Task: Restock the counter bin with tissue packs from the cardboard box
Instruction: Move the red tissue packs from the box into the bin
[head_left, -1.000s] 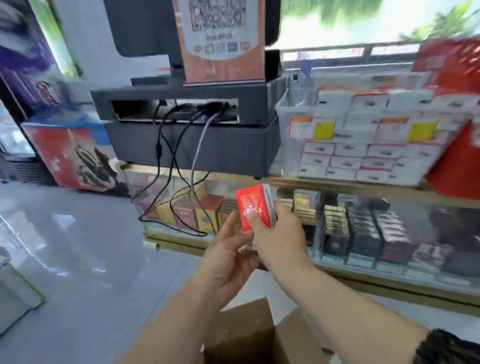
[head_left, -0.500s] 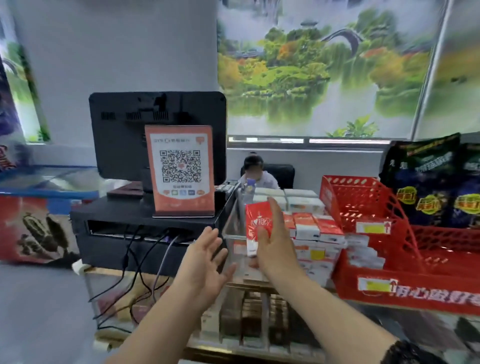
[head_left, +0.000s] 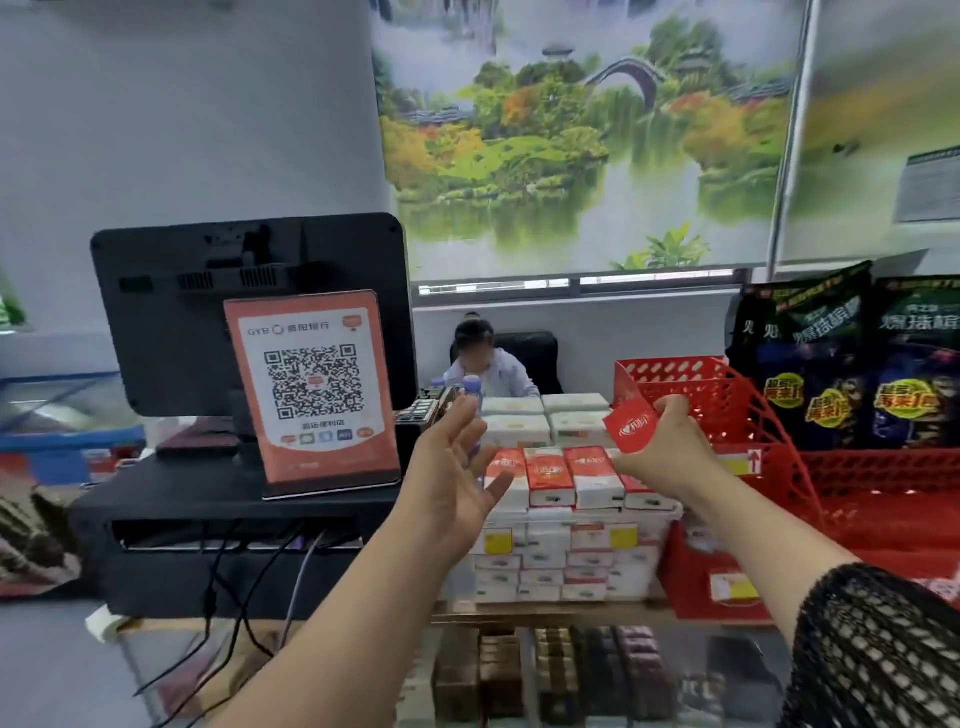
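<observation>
Tissue pack in right hand over bin rim.

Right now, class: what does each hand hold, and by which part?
The right hand pinches a red tissue pack by its right edge. The left hand is open and holds nothing.

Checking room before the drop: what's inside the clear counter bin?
The clear bin is stacked with tissue packs past its rim: red-topped ones in front, pale ones behind. Lower rear layers are hidden.
</observation>
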